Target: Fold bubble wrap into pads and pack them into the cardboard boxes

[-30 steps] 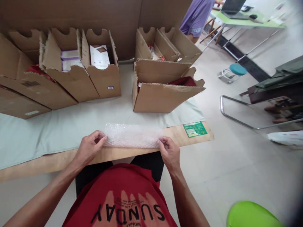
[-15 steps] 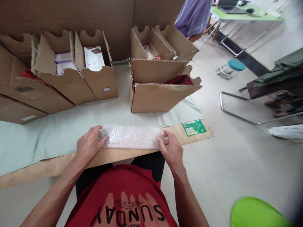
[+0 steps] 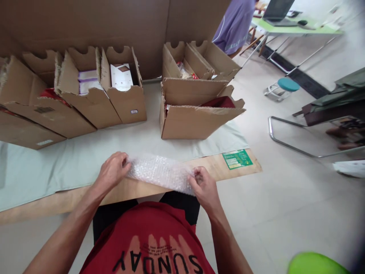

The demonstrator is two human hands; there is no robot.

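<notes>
A long bundle of clear bubble wrap lies slanted over the near edge of the wooden table. My left hand pinches its left end, fingers closed on the wrap. Its right end is gripped by my right hand, which sits a little lower, at the table's edge. What the wrap encloses is not visible.
A pale green sheet covers most of the table. Open cardboard boxes with packaged goods stand at the back left, and more boxes in the middle. A green label lies at the right. A person in purple stands far right.
The bubble wrap lay flat and level under both hands; now it is tilted, its right end drawn down toward me, with both hands pinching the ends.
</notes>
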